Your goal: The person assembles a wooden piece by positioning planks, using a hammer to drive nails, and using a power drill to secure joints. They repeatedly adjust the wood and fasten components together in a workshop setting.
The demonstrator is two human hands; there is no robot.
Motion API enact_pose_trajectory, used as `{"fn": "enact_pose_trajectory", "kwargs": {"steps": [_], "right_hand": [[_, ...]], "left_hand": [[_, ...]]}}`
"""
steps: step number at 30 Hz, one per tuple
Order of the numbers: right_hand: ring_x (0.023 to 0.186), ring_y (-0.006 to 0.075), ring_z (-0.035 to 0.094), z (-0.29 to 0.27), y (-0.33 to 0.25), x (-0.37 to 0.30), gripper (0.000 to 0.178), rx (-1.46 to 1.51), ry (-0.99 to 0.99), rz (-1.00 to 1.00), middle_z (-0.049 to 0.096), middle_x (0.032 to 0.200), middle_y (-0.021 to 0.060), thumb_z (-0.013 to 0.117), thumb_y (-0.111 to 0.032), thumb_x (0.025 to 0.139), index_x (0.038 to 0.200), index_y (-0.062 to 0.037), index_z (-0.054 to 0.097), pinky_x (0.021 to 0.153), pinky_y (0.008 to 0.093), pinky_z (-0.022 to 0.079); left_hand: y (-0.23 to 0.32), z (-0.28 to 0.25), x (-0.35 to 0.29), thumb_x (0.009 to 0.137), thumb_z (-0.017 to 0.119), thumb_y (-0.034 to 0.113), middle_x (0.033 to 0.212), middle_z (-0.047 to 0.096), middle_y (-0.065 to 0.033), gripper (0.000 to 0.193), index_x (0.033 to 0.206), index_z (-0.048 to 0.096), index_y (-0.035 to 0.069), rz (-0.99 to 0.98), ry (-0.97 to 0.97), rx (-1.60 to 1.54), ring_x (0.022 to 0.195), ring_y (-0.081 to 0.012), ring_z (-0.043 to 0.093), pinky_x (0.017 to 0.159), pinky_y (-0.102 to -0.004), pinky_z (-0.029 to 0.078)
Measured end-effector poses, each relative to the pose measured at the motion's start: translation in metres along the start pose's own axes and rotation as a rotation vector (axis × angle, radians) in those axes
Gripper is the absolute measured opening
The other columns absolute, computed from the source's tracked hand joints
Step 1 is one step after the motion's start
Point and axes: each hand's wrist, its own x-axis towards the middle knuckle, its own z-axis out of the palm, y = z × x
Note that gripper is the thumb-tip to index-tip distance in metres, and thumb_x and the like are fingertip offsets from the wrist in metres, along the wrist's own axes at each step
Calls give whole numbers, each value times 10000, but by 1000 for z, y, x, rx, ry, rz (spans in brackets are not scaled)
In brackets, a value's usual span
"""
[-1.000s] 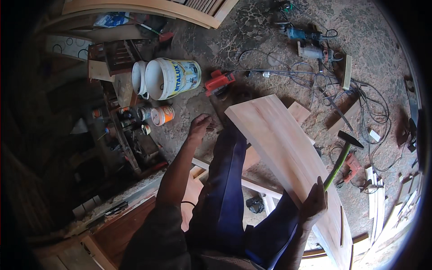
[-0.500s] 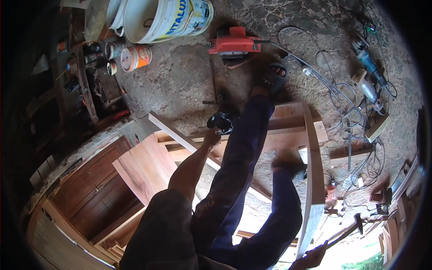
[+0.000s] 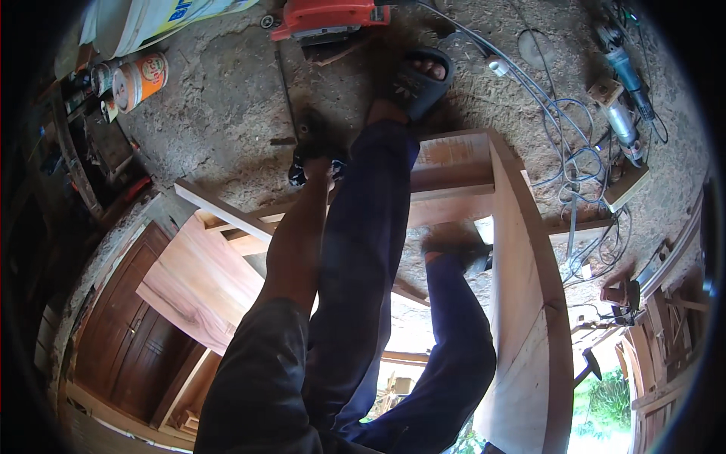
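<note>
My left arm reaches forward to the floor, left of my leg. My left hand (image 3: pixel 318 165) is at a black plastic bag (image 3: pixel 296 175) with pale marks. Its fingers are dark and hidden in the bag, so I cannot make out a grip. A hammer (image 3: pixel 590 366) shows its head and part of its handle past the right edge of a wooden frame (image 3: pixel 522 303). My right hand is out of sight; the upright board covers the handle's lower end. The frame surrounds my lower right leg, and a loose wooden strip (image 3: pixel 223 209) lies across its left part.
A red electric planer (image 3: pixel 329 19) lies ahead, beside my sandalled foot (image 3: pixel 423 79). Cables (image 3: pixel 563 144) and power tools (image 3: pixel 628 76) lie on the right. At left are an orange-and-white tin (image 3: pixel 140 82), a large white bucket (image 3: pixel 144 26) and a brown panelled door (image 3: pixel 121 318).
My view has shifted, so things sit further left and higher. My left hand has moved onto the black bag. My right hand, seen earlier holding the hammer, is now hidden behind the board.
</note>
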Motion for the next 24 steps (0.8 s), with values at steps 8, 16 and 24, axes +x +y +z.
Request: {"fn": "enact_pose_trajectory", "kwargs": {"steps": [8,16,24], "right_hand": [[722,145,611,4,7,-15,252,-93,-23,53,597,1057,46,656,-256,850,1014,-64,650,510,272,485],[705,85,586,11,33,-23,200,-245,-154,25,567,1075,-22,672,-224,822,969,-91,648,498,235,468],[534,52,398,8,-15,-28,330,729,-22,384,453,656,-17,494,-151,948,1181,35,636,433,216,310]], "left_hand": [[37,4,-44,929,509,268,1051,640,-97,272,1133,631,136,288,-258,835,938,-239,619,814,-373,500],[54,-12,-39,899,555,318,845,669,-81,253,1015,682,132,349,-195,781,763,-238,645,725,-365,518],[70,-46,-57,859,594,239,792,679,-101,191,927,685,85,788,-83,794,743,-269,668,682,-387,526]]}}
